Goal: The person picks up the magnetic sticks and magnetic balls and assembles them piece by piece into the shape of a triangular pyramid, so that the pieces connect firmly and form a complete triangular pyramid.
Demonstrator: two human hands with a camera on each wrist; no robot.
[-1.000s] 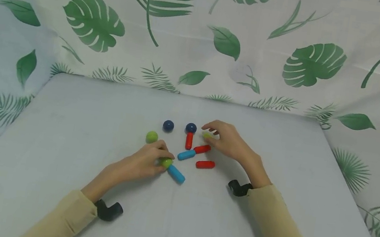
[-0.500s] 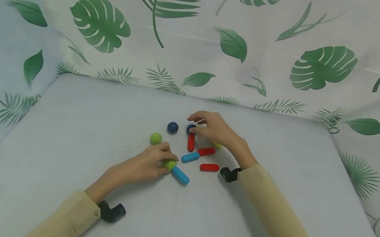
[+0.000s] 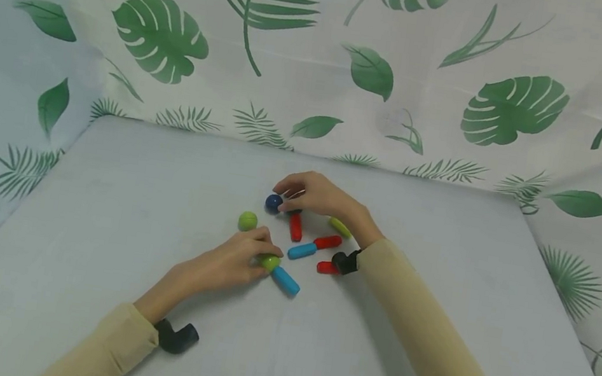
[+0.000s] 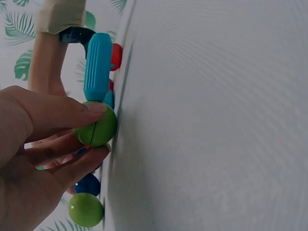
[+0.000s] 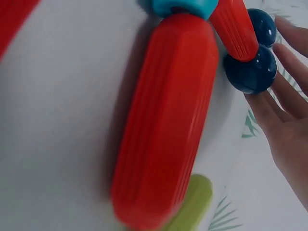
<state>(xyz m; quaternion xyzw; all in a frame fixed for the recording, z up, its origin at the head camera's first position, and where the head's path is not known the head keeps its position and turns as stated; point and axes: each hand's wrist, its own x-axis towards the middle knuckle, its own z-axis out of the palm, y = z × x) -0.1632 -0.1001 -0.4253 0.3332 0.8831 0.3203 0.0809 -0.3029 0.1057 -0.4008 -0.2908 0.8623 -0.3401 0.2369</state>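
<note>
My left hand (image 3: pixel 236 259) pinches a green ball (image 4: pixel 96 126) between thumb and fingers. A light-blue ridged rod (image 4: pixel 97 67) is joined to that ball. The right hand (image 3: pixel 317 195) reaches over two dark blue balls, its fingers loosely bent. One dark blue ball (image 3: pixel 273 203) lies by its thumb and fingertips. The other dark blue ball (image 5: pixel 250 70), on the end of a red rod (image 3: pixel 295 227), lies against its fingers in the right wrist view. In the head view this second ball is mostly covered by the hand.
A loose green ball (image 3: pixel 247 221) lies beyond the left hand. Nearer the middle, a light-blue rod (image 3: pixel 302 251) meets a red rod (image 3: pixel 327 241) end to end. Another red rod (image 3: pixel 327 267) is partly behind the right wrist's black camera (image 3: pixel 346 261). A yellow-green rod (image 3: pixel 340 227) lies below the right forearm.
My right hand has travelled left, from the yellow-green rod to the dark blue balls. The red rod with its ball has shifted slightly left. The left hand keeps its pinch.
</note>
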